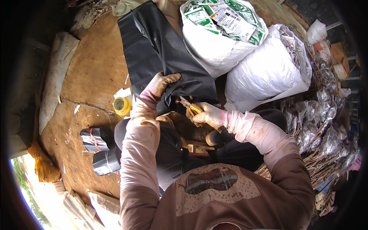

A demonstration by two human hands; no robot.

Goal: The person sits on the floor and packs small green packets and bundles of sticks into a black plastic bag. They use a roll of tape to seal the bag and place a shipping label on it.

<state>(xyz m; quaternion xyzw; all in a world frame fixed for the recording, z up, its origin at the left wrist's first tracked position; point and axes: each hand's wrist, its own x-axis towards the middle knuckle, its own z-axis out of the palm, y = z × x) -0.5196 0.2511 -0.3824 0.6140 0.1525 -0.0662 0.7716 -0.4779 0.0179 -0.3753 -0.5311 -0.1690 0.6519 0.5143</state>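
My left hand [162, 82], in a soiled work glove, grips the near edge of a large black plastic bag [156, 46]. The bag lies flattened and creased, stretching away from me beyond my knees. My gloved right hand [209, 115] is closed around yellow-handled pruning shears [196, 108]. Their jaws point left, close to the bag's near edge. Between the jaws and the dark plastic the view is too shadowed to tell whether they touch. Part of the bag's near edge is folded under my left fingers.
Two white woven sacks stand ahead on the right, one sack [212, 54] full of green-and-white printed packets. A tape roll [122, 106] and black wrapped bundles [95, 140] lie left on the dirt floor [95, 66]. Plastic-wrapped cut stems [313, 135] are heaped at right.
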